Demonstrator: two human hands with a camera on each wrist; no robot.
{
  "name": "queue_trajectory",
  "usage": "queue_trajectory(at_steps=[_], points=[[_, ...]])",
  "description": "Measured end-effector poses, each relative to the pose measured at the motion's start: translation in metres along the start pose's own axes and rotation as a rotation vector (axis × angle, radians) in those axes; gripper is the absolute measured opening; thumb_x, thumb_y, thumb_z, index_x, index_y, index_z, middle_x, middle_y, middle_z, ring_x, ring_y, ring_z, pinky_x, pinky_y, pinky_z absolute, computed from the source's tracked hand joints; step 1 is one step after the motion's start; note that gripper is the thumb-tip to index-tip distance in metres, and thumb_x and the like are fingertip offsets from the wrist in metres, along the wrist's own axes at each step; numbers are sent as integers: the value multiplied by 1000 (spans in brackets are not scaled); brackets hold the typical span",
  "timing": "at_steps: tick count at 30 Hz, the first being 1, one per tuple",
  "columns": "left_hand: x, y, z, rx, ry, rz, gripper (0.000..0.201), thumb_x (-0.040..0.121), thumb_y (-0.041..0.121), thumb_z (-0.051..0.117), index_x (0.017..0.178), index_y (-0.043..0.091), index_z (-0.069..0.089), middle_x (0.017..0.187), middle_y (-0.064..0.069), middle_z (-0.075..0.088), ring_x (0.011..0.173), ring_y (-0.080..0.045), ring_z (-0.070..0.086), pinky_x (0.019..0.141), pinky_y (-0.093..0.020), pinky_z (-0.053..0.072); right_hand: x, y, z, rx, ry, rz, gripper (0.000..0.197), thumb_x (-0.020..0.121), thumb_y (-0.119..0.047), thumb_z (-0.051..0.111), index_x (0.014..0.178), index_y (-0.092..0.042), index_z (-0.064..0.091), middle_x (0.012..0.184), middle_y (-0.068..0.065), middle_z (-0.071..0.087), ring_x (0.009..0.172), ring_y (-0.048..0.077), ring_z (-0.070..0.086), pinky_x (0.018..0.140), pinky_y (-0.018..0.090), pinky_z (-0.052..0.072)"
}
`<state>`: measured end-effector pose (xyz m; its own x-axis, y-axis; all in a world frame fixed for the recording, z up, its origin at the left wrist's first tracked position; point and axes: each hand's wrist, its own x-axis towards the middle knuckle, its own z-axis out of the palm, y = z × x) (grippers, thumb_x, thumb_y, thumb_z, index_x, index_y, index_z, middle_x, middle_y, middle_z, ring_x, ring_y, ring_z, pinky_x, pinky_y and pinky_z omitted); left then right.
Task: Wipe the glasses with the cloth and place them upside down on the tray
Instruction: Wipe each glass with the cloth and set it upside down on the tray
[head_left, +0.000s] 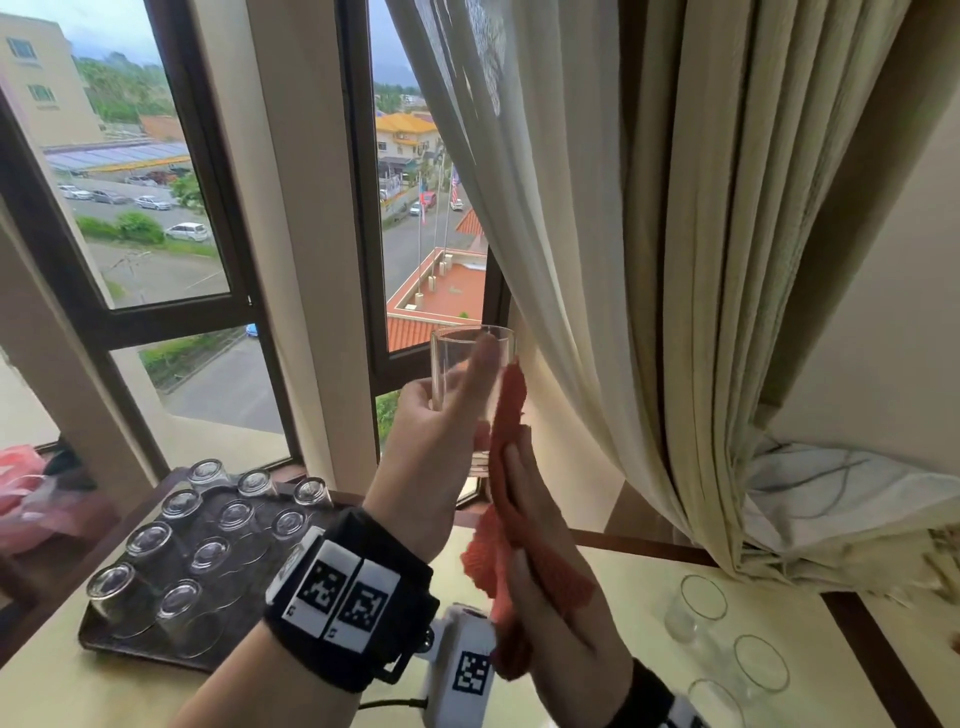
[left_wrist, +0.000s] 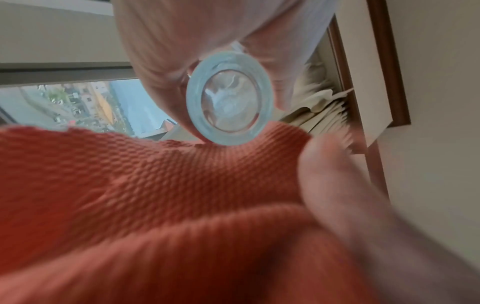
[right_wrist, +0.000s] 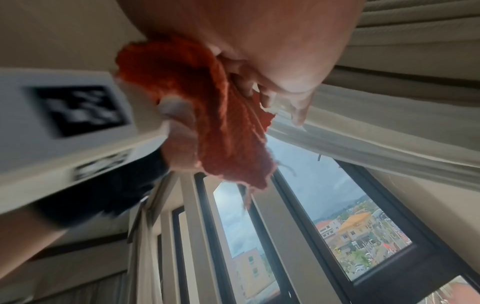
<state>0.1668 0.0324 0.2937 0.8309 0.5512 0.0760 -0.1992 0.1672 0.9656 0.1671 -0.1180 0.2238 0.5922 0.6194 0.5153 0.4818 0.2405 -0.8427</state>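
Note:
My left hand grips a clear tall glass upright, raised in front of the window. Its thick round base faces the left wrist camera. My right hand holds an orange-red cloth against the glass's right side and lower part, with its fingers stretched upward. In the right wrist view the cloth is bunched between thumb and fingers. A dark brown tray lies on the table at lower left, carrying several glasses upside down.
Three upright glasses stand on the cream table at lower right. Cream curtains hang close on the right, just behind the raised glass. A pink bag lies at the far left by the window sill.

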Motion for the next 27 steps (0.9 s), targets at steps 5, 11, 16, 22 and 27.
queue_trajectory(at_steps=[5, 11, 16, 22, 27], points=[[-9, -3, 3, -81, 29, -54, 91, 73, 70, 83, 131, 4, 60, 88, -9, 76, 84, -23, 73, 89, -45, 64, 36, -9, -13, 97, 152, 186, 46, 102, -61, 54, 148, -56, 49, 100, 1, 78, 76, 9, 71, 73, 25, 61], [-15, -6, 14, -147, 47, -107, 80, 97, 82, 46, 119, 13, 78, 130, -30, 67, 118, -44, 67, 113, -61, 50, 50, -35, -13, 54, 165, 146, 29, 95, -62, 57, 117, -82, 54, 77, -16, 73, 57, 13, 65, 55, 25, 58], [-6, -1, -4, -108, 29, -94, 82, 102, 75, 32, 123, 10, 76, 118, -21, 76, 113, -36, 73, 95, -42, 57, 11, 0, -1, 28, 30, 88, 56, 99, -64, 50, 153, -63, 35, 115, 11, 63, 75, 36, 65, 77, 31, 48], [-13, -6, 0, -51, -82, -48, 80, 103, 71, 31, 123, 7, 74, 98, -18, 75, 89, -29, 75, 84, -42, 63, 43, -6, -9, 191, 169, 213, 48, 104, -53, 50, 148, -35, 58, 90, 2, 80, 72, 13, 74, 62, 20, 57], [-9, -7, 6, -80, -2, -7, 84, 99, 81, 35, 120, 11, 75, 106, -21, 70, 104, -40, 68, 106, -60, 55, 54, -26, -10, 95, 151, 215, 61, 95, -70, 56, 147, -38, 57, 78, -10, 71, 63, 11, 66, 55, 23, 58]])
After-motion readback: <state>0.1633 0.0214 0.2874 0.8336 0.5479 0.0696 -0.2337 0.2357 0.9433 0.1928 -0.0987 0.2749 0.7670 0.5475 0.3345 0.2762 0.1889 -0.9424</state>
